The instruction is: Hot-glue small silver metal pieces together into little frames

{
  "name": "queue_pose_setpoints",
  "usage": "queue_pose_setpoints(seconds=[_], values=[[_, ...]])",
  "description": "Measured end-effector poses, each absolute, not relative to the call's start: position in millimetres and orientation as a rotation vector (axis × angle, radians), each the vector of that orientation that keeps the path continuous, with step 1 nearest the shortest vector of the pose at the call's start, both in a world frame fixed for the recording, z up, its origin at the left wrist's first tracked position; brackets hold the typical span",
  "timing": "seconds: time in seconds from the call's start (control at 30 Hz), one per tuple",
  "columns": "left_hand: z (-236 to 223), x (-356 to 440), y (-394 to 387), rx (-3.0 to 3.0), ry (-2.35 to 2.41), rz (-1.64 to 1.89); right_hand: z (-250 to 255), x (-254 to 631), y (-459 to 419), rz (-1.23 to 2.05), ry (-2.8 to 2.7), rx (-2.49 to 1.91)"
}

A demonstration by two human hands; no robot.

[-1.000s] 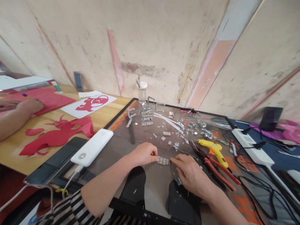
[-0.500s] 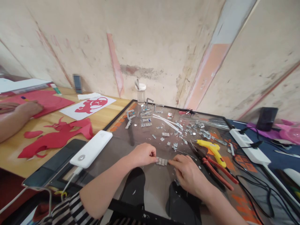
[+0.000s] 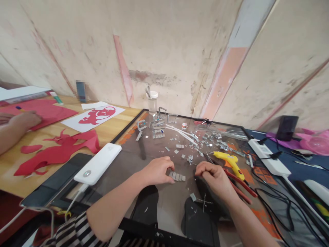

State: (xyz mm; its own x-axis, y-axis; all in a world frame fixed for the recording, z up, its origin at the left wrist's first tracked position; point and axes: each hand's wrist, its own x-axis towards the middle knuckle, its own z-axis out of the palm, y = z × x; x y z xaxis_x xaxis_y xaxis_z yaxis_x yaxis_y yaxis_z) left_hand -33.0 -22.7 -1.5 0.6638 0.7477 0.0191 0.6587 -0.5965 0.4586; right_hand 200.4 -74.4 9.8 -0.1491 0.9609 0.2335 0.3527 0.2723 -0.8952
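A short strip of flat grey pieces lies on the dark tabletop, its left end between the thumb and fingers of my left hand. To the right of the strip and apart from it, my right hand is closed with curled fingers; whatever may be in them is hidden. Below that hand lie a small grey piece and a thin wire-like cross. Partly behind my right hand are red-handled pliers, next to a yellow glue gun.
Grey scraps, white sticks and a lidded jar stand or lie farther back. A white power bank and phone are left. A power strip with cables is right. Another person's hand rests on red paper.
My right hand has left the strip's right end and moved up and right, its fingers now curled. The small grey piece and wire cross are uncovered. My left hand stays at the strip.
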Motion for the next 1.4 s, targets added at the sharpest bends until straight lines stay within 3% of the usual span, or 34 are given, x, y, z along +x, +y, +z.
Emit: queue_pose_setpoints(seconds=[0.23, 0.4, 0.67, 1.07, 1.4], values=[[-2, -36, -17, 2.445, 1.184, 0.313, 6, 207, -72, 1.353, -1.043, -0.991], [-4, -37, -15, 2.411, 1.172, 0.497, 6, 206, -70, 1.497, -0.931, -0.921], [10, -10, -45, 2.026, 0.737, 1.042, 3, 185, -71, 1.483, -0.946, -1.013], [7, -2, -51, 1.834, 0.778, 1.031, -2, 166, -78, 1.404, -1.196, -1.225], [3, 1, -52, 1.684, 0.853, 0.936, 2, 163, -83, 1.087, -1.453, -1.397]])
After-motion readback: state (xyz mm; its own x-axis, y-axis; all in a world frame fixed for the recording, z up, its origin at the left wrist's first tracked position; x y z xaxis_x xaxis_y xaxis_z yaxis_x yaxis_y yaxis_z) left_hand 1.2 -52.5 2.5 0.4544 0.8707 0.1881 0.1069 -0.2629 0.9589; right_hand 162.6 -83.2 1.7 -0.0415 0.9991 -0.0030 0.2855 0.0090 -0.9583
